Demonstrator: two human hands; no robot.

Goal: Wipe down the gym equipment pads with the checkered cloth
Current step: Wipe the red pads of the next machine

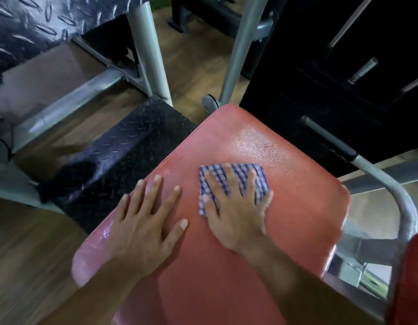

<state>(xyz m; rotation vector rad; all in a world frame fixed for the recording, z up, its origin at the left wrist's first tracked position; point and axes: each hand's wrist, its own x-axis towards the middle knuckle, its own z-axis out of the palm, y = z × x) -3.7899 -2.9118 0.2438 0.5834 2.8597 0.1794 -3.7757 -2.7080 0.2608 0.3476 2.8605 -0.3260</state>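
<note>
Pressing checkered cloth (234, 184) flat under right hand (236, 207), fingers straight; left hand (144, 221) flat on red pad (297, 219)

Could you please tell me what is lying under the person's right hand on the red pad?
The folded checkered cloth lies under the right hand, whose spread fingers press it flat on the red pad. The cloth's middle and the pad beneath it are covered.

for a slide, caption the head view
Right hand presses checkered cloth on red pad below a wet patch; left hand rests flat.
</note>
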